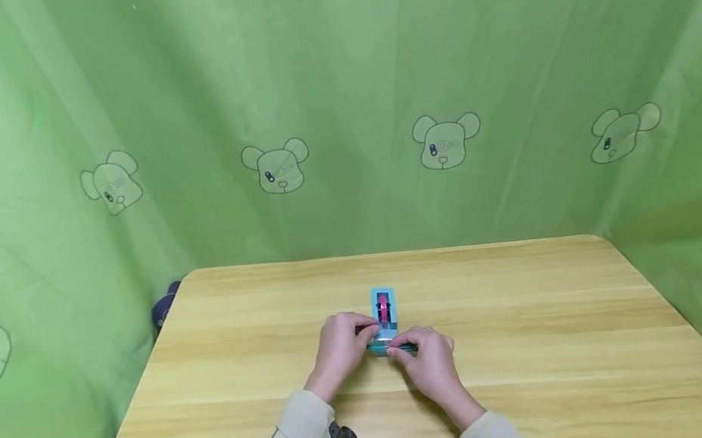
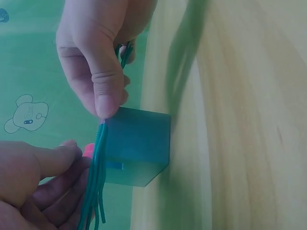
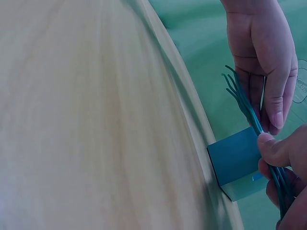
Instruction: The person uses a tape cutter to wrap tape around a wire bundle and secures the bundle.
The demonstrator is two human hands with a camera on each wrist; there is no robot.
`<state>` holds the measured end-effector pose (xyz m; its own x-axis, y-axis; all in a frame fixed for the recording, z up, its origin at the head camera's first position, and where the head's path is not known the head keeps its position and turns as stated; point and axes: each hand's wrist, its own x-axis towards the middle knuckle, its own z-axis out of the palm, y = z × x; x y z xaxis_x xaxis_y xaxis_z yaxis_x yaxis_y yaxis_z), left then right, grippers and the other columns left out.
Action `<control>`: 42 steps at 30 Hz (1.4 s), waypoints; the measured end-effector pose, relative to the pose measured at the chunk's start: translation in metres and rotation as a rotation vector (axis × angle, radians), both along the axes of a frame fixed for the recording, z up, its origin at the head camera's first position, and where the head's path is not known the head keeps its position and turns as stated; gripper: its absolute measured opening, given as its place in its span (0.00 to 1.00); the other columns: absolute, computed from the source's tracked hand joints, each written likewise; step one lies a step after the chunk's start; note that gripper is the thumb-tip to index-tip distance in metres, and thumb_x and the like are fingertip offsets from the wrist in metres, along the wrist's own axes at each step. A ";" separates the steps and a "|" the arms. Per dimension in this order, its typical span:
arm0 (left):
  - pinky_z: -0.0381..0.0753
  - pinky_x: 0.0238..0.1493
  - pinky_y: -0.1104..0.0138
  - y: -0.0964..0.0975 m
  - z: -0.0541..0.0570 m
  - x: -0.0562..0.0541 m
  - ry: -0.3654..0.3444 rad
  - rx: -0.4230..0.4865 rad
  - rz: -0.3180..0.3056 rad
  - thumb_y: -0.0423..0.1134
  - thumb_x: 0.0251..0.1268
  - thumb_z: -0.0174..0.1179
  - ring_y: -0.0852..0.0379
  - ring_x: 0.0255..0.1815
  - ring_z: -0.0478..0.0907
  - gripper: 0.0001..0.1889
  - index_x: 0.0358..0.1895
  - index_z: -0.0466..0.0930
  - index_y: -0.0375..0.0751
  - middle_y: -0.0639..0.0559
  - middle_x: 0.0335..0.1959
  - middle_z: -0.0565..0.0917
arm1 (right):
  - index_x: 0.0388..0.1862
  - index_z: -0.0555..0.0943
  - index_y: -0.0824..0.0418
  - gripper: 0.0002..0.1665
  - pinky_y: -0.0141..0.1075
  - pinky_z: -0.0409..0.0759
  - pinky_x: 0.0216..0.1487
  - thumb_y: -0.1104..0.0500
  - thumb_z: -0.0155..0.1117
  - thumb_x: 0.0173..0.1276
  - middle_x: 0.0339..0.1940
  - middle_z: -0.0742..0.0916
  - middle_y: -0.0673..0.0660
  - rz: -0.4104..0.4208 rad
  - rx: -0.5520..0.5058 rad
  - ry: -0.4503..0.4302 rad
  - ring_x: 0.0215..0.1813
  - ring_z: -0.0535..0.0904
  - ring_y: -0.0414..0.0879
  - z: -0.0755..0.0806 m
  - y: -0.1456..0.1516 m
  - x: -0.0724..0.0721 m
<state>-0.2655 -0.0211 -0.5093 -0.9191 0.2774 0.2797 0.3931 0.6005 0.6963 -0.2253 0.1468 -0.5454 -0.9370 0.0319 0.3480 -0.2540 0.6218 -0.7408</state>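
Observation:
My right hand (image 1: 430,359) pinches a bundle of thin green wires (image 2: 96,177) between thumb and fingers. The bundle lies crosswise at the front of a blue tape dispenser (image 1: 383,293), its loose ends fanning toward my left hand (image 1: 342,348). A pink tape roll (image 1: 384,309) sits in the dispenser, which stands on the table. Just left of the dispenser's front, my left thumb and fingertips come together; in the left wrist view they are right by the pink roll. Whether they grip a strip of tape I cannot tell.
The wooden table (image 1: 549,341) has rounded far corners. Green curtains (image 1: 346,59) with bear-head drawings hang behind and on both sides. A dark purple object (image 1: 163,308) shows past the far left edge. Each sleeve carries a black wrist camera (image 1: 343,437).

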 end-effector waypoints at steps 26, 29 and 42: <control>0.82 0.42 0.66 0.003 -0.020 -0.004 -0.027 0.037 0.050 0.36 0.61 0.69 0.58 0.39 0.85 0.03 0.34 0.90 0.43 0.53 0.35 0.89 | 0.27 0.88 0.51 0.07 0.46 0.56 0.53 0.60 0.79 0.53 0.28 0.87 0.40 0.016 0.005 0.078 0.40 0.81 0.42 -0.007 0.001 -0.002; 0.83 0.40 0.67 0.004 -0.023 -0.005 -0.023 0.045 0.063 0.37 0.61 0.69 0.59 0.37 0.85 0.02 0.34 0.90 0.43 0.54 0.34 0.89 | 0.27 0.88 0.51 0.07 0.46 0.56 0.54 0.60 0.79 0.52 0.28 0.86 0.40 0.016 0.015 0.105 0.39 0.80 0.42 -0.009 0.001 -0.003; 0.82 0.37 0.65 0.007 -0.016 -0.006 -0.114 0.075 0.146 0.34 0.59 0.70 0.59 0.33 0.82 0.02 0.30 0.89 0.46 0.55 0.30 0.88 | 0.25 0.88 0.52 0.08 0.49 0.57 0.51 0.62 0.80 0.49 0.27 0.86 0.42 0.007 0.100 0.205 0.38 0.80 0.42 -0.010 -0.003 -0.005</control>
<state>-0.2715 -0.0138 -0.5257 -0.9750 0.1214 0.1862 0.2217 0.5905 0.7760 -0.2304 0.1433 -0.5558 -0.8464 -0.0184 0.5322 -0.3972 0.6875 -0.6079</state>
